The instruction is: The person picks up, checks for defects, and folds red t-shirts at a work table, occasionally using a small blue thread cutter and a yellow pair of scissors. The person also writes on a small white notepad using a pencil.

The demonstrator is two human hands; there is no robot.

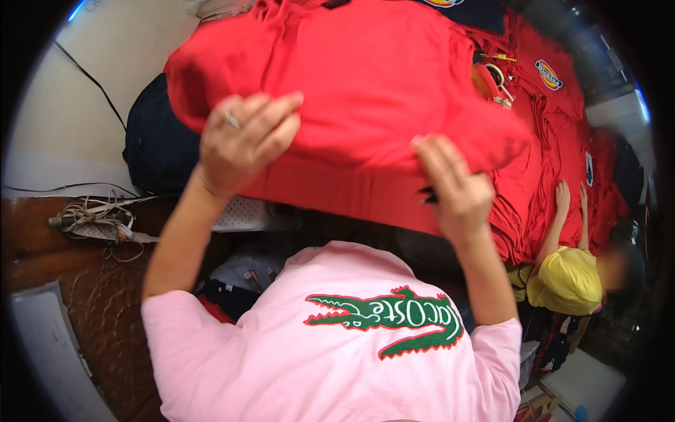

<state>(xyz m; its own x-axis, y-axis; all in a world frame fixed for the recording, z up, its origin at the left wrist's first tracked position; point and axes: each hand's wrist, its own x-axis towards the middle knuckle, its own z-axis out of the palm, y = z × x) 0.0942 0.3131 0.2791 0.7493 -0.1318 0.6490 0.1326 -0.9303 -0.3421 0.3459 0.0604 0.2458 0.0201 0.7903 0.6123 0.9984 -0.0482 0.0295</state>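
A red garment (pixel 351 77), apparently a shirt, is held up in front of me, its near edge slightly blurred by motion. My left hand (pixel 242 141) grips that edge on the left, fingers closed over the cloth, with a ring on one finger. On the right, my right hand (pixel 453 183) pinches the same edge between thumb and fingers. A small black pointed object (pixel 427 195) sticks out below the right fingers; its kind cannot be made out. Beneath the garment, more red cloth (pixel 337 188) covers the table and hangs over its front edge.
Red shirts (pixel 524 183) are heaped at the right, where a person in a yellow top (pixel 566 281) rests both hands on them. A tape roll (pixel 496 74) lies at the back right. A dark blue bag-like bundle (pixel 158 137) and a coiled cable (pixel 95 218) are at the left.
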